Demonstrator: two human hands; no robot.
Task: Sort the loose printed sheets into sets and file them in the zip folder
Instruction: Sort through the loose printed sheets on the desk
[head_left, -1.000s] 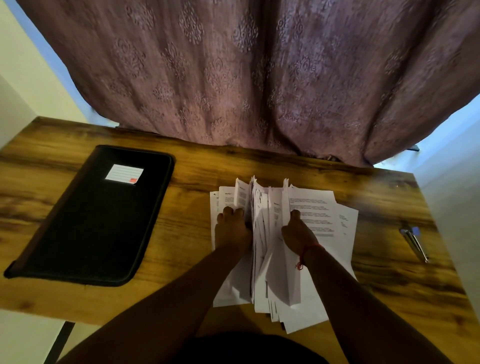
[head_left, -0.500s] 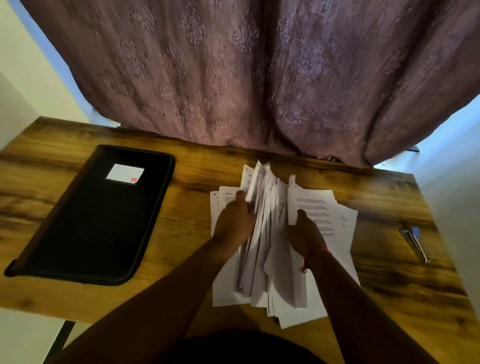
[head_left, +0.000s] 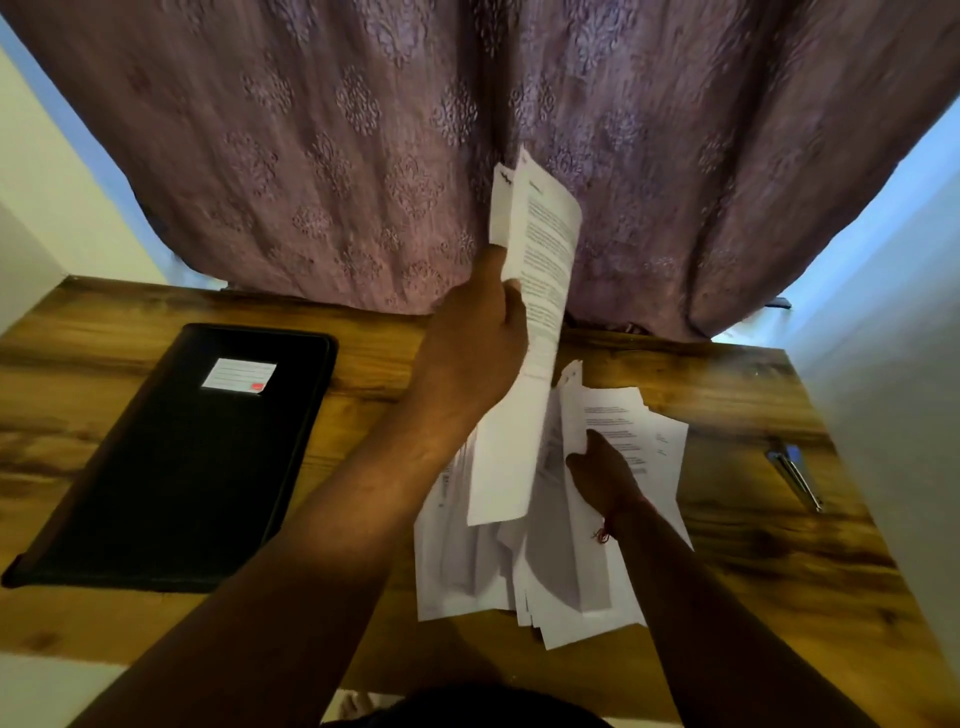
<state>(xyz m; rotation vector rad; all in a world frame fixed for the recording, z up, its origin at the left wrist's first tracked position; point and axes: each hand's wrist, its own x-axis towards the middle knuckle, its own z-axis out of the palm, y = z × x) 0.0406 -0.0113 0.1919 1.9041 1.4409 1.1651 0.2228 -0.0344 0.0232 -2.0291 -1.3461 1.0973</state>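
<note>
Here the left hand (head_left: 467, 353) is closed around a few white printed sheets (head_left: 535, 291), raised upright above the brown wood-grain counter (head_left: 104, 426), thumb pressed to the front page; its text is too small to read. The right hand (head_left: 605, 475) rests on the loose pile of white printed paper (head_left: 561, 561) lying on the counter, pinching the edge of one sheet. The black rectangular zip folder (head_left: 171, 478) lies flat well to the left, bearing a white lined label (head_left: 239, 375) with a red mark and no legible writing.
</note>
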